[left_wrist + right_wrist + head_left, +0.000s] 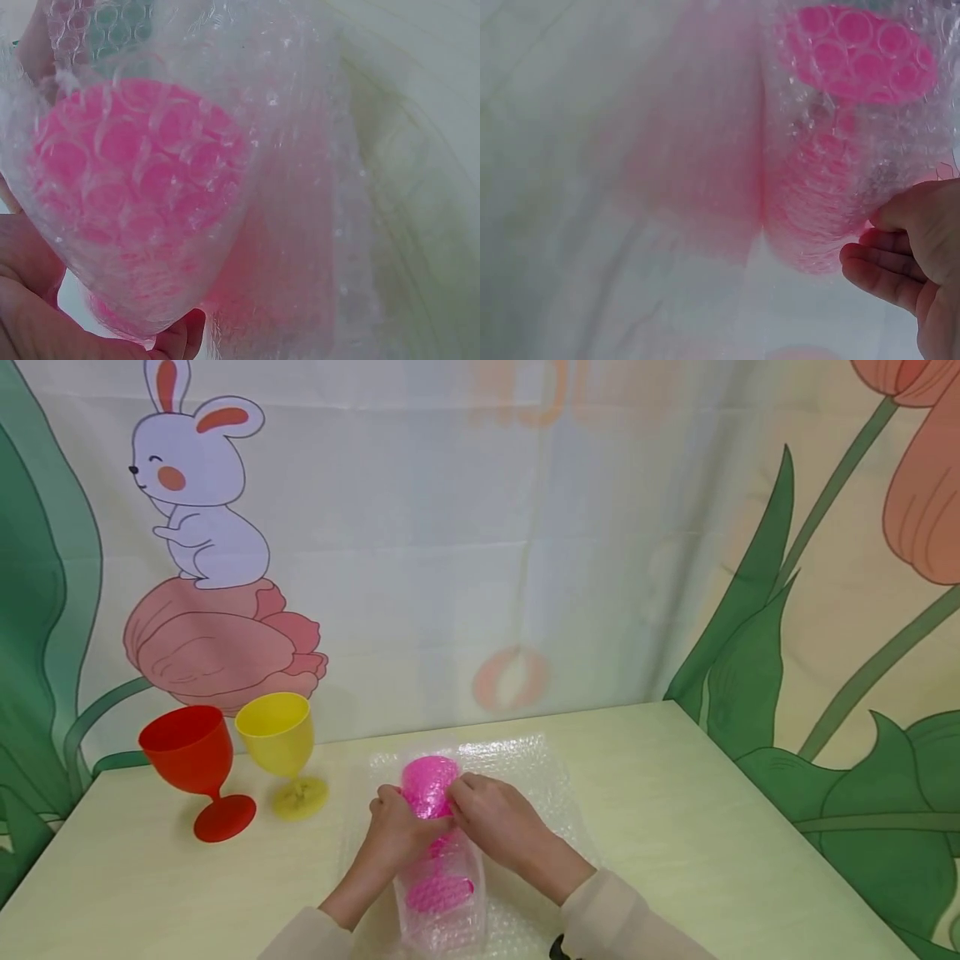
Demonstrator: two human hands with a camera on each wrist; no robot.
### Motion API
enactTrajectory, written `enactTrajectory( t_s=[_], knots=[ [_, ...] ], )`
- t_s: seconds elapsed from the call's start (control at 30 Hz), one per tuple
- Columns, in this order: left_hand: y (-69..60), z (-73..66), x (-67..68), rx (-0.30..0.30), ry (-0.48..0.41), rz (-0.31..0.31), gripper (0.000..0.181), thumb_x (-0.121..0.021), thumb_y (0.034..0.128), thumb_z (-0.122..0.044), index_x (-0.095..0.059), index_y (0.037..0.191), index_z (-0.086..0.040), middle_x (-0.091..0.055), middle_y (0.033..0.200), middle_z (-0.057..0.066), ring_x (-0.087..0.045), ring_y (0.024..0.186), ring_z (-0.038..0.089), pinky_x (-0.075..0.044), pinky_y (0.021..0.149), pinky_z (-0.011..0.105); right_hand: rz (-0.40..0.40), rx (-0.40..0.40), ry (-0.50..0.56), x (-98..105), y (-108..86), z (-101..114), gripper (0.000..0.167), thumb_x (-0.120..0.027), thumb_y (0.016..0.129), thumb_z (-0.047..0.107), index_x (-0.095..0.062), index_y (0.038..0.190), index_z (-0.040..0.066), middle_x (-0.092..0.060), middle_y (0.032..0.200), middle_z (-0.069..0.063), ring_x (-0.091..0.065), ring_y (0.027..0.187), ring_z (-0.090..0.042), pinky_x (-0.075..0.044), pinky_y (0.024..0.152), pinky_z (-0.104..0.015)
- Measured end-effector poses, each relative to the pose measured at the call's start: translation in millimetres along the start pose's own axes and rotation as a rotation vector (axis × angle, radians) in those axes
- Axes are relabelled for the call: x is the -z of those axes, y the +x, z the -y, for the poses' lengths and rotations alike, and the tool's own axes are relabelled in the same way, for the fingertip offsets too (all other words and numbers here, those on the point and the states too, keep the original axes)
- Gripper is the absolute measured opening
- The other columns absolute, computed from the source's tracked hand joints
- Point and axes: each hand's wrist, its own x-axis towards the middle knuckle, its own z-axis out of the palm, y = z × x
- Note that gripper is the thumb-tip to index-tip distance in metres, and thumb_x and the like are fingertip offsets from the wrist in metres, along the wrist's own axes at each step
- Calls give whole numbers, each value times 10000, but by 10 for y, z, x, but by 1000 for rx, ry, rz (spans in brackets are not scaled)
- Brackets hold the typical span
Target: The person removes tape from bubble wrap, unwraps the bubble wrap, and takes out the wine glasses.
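Observation:
A pink goblet [431, 781] lies on its side on the table, rolled in clear bubble wrap [442, 933]. Its bowl points away from me and its round foot [866, 54] shows through the bubbles. My left hand [401, 828] grips the wrapped goblet from the left, around the bowl and stem; the left wrist view shows its thumb and fingers [45, 326] curled about the bundle. From the right, my right hand [498, 818] pinches the wrap beside the bowl, its fingers [885, 270] bent. The exact fingertip contact is partly hidden.
To the left stand a red goblet [198, 760] and a yellow goblet [281, 739], both upright. A flat sheet of bubble wrap [510, 756] spreads under and right of the bundle on the pale table [697, 827]. A printed curtain [420, 568] hangs behind the table.

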Motion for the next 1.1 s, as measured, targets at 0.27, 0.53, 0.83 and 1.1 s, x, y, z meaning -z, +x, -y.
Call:
enactTrajectory(
  t_s=[0.27,0.53,0.83,1.1],
  knots=[
    [12,-2,-42,-5,10,6,916,-895,747,-357,-335,1279,135,-415,1135,272,-521,968,356,-547,796,441,64,27,-176,41,2,23,192,-834,860,102,-643,872,80,-628,810,-13,-609,691,-113,-523,597,-197],
    [-8,-7,-68,-77,22,-28,905,-888,748,-353,-330,1228,174,-413,1080,301,-517,893,354,-541,767,464,66,-46,13,1,-18,-48,150,-743,906,53,-599,874,78,-587,785,-6,-557,668,-113,-508,616,-198],
    [-1,6,-128,-86,25,-33,949,-882,766,-344,-288,1291,179,-481,1072,315,-577,876,372,-568,785,488,1,18,110,-8,-63,-123,160,-694,886,-4,-569,864,93,-547,756,21,-501,648,-99,-465,610,-198],
    [-10,2,-128,-86,29,-34,923,-894,786,-347,-310,1295,156,-468,1093,292,-555,885,333,-554,777,448,74,5,-7,37,-33,-79,96,-747,934,55,-659,904,78,-655,838,-19,-649,728,-136,-546,664,-207]
  ],
)
